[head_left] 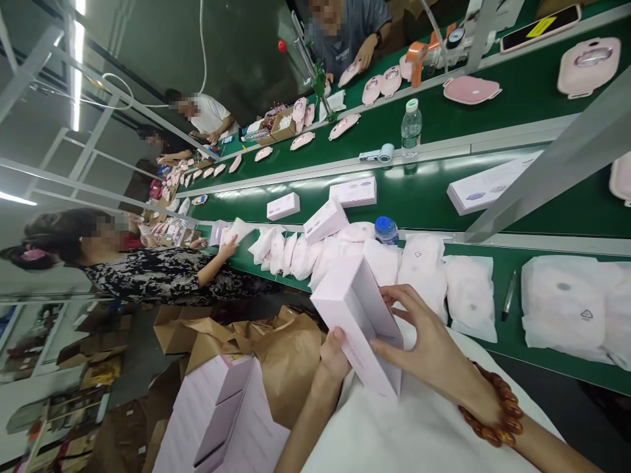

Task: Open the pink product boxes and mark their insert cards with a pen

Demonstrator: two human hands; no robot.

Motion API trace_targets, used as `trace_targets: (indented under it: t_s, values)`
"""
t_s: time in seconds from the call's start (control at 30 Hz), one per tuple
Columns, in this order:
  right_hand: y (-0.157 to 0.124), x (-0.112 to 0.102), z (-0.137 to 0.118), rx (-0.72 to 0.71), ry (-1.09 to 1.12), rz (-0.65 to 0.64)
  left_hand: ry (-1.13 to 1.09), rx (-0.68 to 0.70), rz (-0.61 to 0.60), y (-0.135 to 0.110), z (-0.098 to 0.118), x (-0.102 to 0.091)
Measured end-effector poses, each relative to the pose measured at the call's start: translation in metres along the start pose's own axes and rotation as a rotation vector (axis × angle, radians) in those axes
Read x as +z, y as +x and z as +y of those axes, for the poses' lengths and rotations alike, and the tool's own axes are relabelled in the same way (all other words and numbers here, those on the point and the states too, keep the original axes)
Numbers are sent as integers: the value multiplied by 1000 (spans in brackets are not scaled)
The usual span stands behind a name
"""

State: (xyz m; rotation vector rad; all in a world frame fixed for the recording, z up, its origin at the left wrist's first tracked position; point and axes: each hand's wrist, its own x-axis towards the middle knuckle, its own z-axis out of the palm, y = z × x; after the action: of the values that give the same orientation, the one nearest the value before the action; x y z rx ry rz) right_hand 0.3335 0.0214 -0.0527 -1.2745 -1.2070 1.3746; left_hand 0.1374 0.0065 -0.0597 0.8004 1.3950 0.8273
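A pale pink-white box (pixel 340 302), its inside showing, is tilted in front of my body. My left hand (pixel 336 355) grips its lower left side, thumb on the outer face. On the other side, my right hand (pixel 419 328) has its thumb at the opening and its fingers on the far edge, closed on the same box. A beaded bracelet (pixel 497 410) circles my right wrist. Just beyond the box, several pink items in white translucent bags (pixel 421 269) lie in a row along the green table edge.
A large carton (pixel 290 355) with brown paper and stacked pale boxes (pixel 197 407) stands at lower left. Closed boxes (pixel 352 192) and a blue-capped bottle (pixel 386 230) lie ahead. A grey metal post (pixel 557 151) slants across the right. A co-worker (pixel 152 272) stands at left.
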Motion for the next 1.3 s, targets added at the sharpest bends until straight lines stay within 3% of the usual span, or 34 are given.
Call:
trace_targets:
  t_s: [0.17, 0.27, 0.37, 0.57, 0.7, 0.97, 1.1, 1.2, 1.3]
  values:
    - [-8, 2, 9, -34, -105, 76, 217, 264, 180, -24, 35, 8]
    - [-12, 4, 7, -75, -167, 42, 286, 239, 163, -35, 53, 9]
    - [-14, 7, 8, -102, -221, 28, 217, 210, 107, -40, 58, 5]
    - [-15, 6, 33, -204, -356, 78, 60, 199, 66, -43, 47, 3]
    - [-13, 6, 50, -218, -382, 79, 112, 223, 62, -41, 36, 0]
    - [-23, 20, 43, -192, -480, 100, 198, 240, 75, -47, 39, 4]
    - [-20, 16, 40, -131, -379, 106, 164, 230, 65, -41, 42, 2]
    - [-21, 10, 30, -86, -209, 61, 56, 241, -62, -20, 35, -11]
    - [-24, 9, 17, -27, -93, 28, -72, 60, -235, 3, 19, -21]
